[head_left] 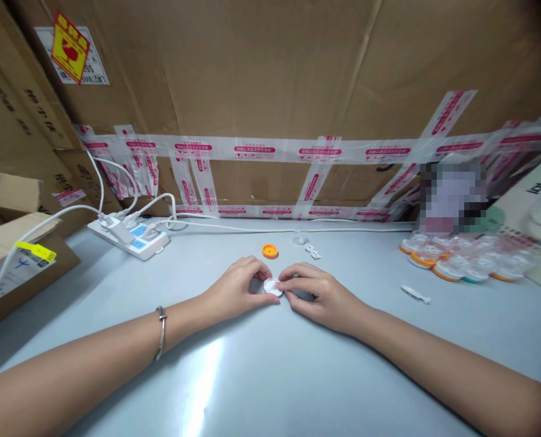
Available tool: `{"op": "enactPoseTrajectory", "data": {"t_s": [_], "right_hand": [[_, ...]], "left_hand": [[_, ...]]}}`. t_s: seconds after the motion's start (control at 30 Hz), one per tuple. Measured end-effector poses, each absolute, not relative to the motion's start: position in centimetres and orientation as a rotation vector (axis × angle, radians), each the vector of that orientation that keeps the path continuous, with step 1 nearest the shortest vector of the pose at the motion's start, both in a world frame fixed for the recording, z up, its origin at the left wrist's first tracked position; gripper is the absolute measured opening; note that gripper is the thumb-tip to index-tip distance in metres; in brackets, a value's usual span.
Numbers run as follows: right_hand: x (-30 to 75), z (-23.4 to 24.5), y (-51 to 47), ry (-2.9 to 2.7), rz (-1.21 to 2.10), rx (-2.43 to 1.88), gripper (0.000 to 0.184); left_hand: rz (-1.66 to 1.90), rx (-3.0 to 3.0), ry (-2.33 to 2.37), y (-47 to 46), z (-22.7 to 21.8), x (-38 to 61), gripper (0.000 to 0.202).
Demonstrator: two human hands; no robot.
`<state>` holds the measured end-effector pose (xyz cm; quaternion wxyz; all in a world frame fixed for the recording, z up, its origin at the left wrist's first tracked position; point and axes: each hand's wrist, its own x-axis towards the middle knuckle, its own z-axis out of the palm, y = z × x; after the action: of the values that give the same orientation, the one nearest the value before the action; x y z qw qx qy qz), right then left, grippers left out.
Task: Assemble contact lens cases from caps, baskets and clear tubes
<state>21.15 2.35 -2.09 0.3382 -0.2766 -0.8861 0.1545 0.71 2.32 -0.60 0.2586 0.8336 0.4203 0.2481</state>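
Both hands meet at the middle of the pale grey table (234, 376). My left hand (236, 288) and my right hand (318, 291) pinch a small round white part (272, 286) between their fingertips, low over the tabletop. A silver bangle (161, 331) circles my left wrist. Just beyond the hands lie an orange cap (269, 250), a small clear piece (300, 240) and a tiny white patterned piece (313, 251).
A white power strip (131, 237) with plugged cables sits at the back left. A pile of clear round cases with orange and teal rims (461, 261) lies at the right, with a small white stick (415, 294) in front. Taped cardboard (270, 91) walls the back; boxes stand at the left.
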Motion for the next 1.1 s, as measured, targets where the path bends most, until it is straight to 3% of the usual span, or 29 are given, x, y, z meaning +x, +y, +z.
{"op": "enactPoseTrajectory", "data": {"t_s": [0.2,0.37,0.57,0.8,1.0,1.1], "right_hand": [[21.3,-1.8,2.7,-2.049,0.633,-0.917,0.022],[21.3,-1.7,2.8,-1.999,0.668,-0.997,0.019],[21.3,-1.7,2.7,-2.002,0.690,-1.000,0.019],[21.3,-1.6,2.8,-1.991,0.678,-1.088,0.019],[20.7,-1.1,2.1,-2.202,0.699,-1.103,0.049],[20.2,-0.9,1.7,-2.254,0.690,-1.150,0.050]], "left_hand": [[0.679,2.252,1.157,2.1,-0.3,0.7,0.024],[0.726,2.253,1.117,1.7,0.0,0.7,0.032],[0.800,2.308,1.096,1.4,0.4,1.2,0.015],[0.836,2.350,1.273,3.6,1.3,0.5,0.022],[0.679,2.418,1.204,7.0,1.1,0.5,0.048],[0.640,2.396,1.128,7.7,0.9,1.4,0.047]]}}
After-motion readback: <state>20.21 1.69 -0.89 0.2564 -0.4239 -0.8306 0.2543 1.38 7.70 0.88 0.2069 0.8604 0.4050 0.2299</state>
